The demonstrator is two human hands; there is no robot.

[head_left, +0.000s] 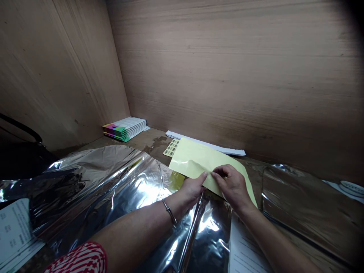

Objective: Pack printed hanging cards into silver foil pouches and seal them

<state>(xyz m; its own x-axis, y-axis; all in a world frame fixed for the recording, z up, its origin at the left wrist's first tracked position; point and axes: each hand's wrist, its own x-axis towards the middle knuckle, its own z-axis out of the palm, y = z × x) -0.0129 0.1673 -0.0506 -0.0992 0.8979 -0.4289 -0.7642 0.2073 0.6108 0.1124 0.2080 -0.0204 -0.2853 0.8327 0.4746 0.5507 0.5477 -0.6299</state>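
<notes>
A pale yellow glossy sheet [193,157] lies on the bench, its near edge resting on a silver foil bag [113,185]. My left hand [192,187], with a thin bracelet on the wrist, holds the sheet's near edge, fingers closed on it. My right hand [231,185] pinches the same edge just to the right, thumb and forefinger pressed together. A small yellow sheet of dark labels [171,148] lies just behind the big sheet's left corner.
Wooden walls close in the bench at the back and left. A stack of colourful booklets [125,128] sits in the far left corner. White papers [204,144] lie along the back wall. Another foil bag [307,204] lies at right; printed papers [14,231] at near left.
</notes>
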